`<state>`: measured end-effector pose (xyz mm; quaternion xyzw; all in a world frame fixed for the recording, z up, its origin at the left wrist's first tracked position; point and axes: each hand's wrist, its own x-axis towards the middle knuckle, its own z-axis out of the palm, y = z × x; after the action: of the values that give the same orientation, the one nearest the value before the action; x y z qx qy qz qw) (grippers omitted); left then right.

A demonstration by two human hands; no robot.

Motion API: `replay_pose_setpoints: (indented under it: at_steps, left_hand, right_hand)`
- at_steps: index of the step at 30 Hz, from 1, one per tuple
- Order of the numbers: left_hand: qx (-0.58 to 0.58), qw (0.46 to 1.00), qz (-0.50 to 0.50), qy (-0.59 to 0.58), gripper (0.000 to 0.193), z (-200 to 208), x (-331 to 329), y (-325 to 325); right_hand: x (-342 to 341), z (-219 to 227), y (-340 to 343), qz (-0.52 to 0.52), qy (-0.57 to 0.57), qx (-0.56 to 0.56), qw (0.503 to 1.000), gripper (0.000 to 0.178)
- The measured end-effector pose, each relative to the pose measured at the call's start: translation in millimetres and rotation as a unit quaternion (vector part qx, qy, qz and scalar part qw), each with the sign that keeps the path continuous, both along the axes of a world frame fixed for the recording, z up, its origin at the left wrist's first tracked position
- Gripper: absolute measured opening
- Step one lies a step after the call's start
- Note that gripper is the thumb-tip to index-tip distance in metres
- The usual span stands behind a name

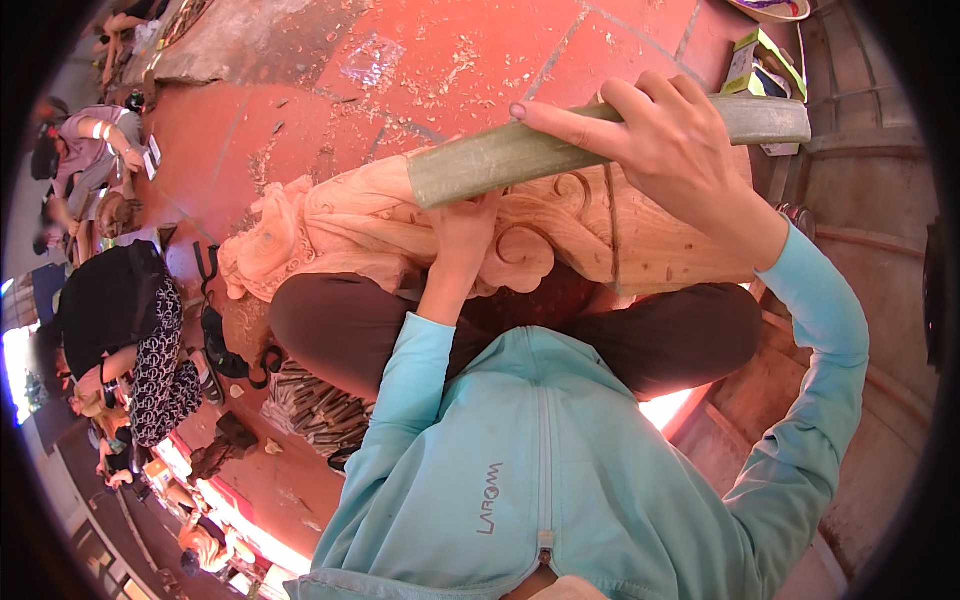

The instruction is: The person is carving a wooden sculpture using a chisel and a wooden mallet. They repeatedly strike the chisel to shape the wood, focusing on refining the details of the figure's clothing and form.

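Observation:
A long greenish wooden mallet (500, 170), shaped like a flat club, is held in my right hand (672, 140). The fingers wrap round it, with the index finger stretched along its side. Beneath its broad left end is my left hand (466, 232), closed, with its fingers largely hidden by the mallet; what it holds cannot be made out. A pale carved wooden figure (350, 215) lies lengthwise across in front of my crossed legs, with folds, scrolls and an ornate left end. My left hand rests against its middle.
Bundled chisels (318, 405) lie by my left knee. Wood shavings (450, 75) litter the red tiled floor (225, 130). Black straps (215, 325) and a person in black (110, 310) are at left, with other people beyond. A green-and-white box (765, 65) stands at far right.

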<state>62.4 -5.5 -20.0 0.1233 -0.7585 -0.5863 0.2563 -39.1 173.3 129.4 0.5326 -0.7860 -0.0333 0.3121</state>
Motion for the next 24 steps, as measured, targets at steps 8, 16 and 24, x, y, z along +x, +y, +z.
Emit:
replay_pose_setpoints:
  at_steps: [8,16,24]
  left_hand:
    - [-0.105,0.994,-0.011,0.014,0.027,-16.3,-0.5,-3.2]
    - [0.03,0.999,-0.021,-0.014,0.02,8.4,-4.1,11.5]
    - [0.215,0.976,0.004,0.025,0.018,25.7,-13.0,-13.9]
  right_hand:
    - [5.3,12.6,-1.3,0.053,-0.187,-0.192,0.962,0.072]
    - [12.2,11.1,9.7,-0.027,-0.144,-0.073,0.986,0.069]
    - [18.9,16.0,12.1,-0.03,-0.21,-0.143,0.967,0.076]
